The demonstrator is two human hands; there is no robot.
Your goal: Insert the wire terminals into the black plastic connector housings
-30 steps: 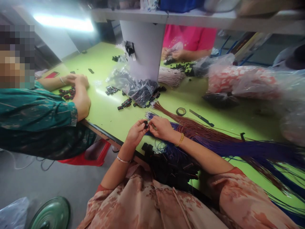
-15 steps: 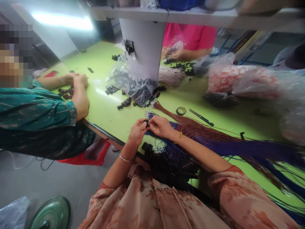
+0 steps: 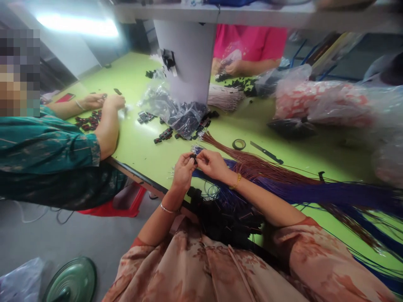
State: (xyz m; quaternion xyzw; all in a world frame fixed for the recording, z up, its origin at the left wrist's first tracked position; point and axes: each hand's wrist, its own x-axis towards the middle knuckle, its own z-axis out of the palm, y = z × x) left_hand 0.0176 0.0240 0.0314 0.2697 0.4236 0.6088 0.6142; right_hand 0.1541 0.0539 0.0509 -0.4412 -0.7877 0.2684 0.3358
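Observation:
Pinched in the fingers of my left hand (image 3: 183,171) is a small black plastic piece (image 3: 194,158), like a connector housing. My right hand (image 3: 212,164) meets it there, thumb and forefinger pressed together at the piece; whatever they grip is too small to make out. Just beyond my fingertips are the bright metal ends of a bundle of blue wires (image 3: 315,195), which runs under my right forearm to the right. Brown wires (image 3: 248,158) lie alongside it. Below my hands, a heap of black pieces (image 3: 226,218) rests against the table edge.
A roll of black tape (image 3: 239,144) and a knife (image 3: 267,152) lie beyond the wires. Clear bags of dark parts (image 3: 185,119) stand by a white post (image 3: 189,63). Left, a co-worker's hands (image 3: 115,102) handle small parts; across the table sits another person in pink (image 3: 252,46).
My hands stay together at the black piece, with only slight finger movement. At left, the co-worker's hands have moved apart, one shifting to the right. The view has shifted slightly.

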